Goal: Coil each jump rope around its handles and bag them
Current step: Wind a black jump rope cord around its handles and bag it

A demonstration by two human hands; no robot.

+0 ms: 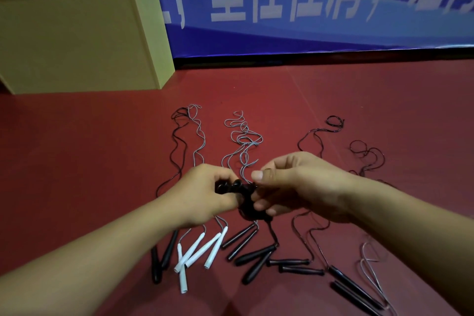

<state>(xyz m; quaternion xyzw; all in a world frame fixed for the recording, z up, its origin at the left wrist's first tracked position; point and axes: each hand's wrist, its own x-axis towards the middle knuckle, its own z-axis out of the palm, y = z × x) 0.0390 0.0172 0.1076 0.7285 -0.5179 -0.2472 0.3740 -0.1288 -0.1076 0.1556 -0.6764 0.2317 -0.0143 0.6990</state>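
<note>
Held above the red floor [359, 100], the glossy black plastic handle pair [228, 186] sits gripped in the left hand [202, 194] while the right hand [295, 185], at its three o'clock, pinches thin black cord [252, 209], best wound snugly in even turns.

One view only, head-worn, wide-angle; nothing to overlap it with. We look forward and steeply down from above our own forearms, which enter from the bottom corners and meet near frame centre. Left hand [205, 191] and right hand [295, 185] sit close to the lens, large in frame. Beyond them the red floor [89, 161] runs away from us, with the jump ropes [243, 141] laid out below and past the hands at middle range. Far edge of view faces a blue banner [307, 7] and a tan box [77, 41] at upper left. Straight lines bow toward the edges, and the frame is slightly tilted
</note>
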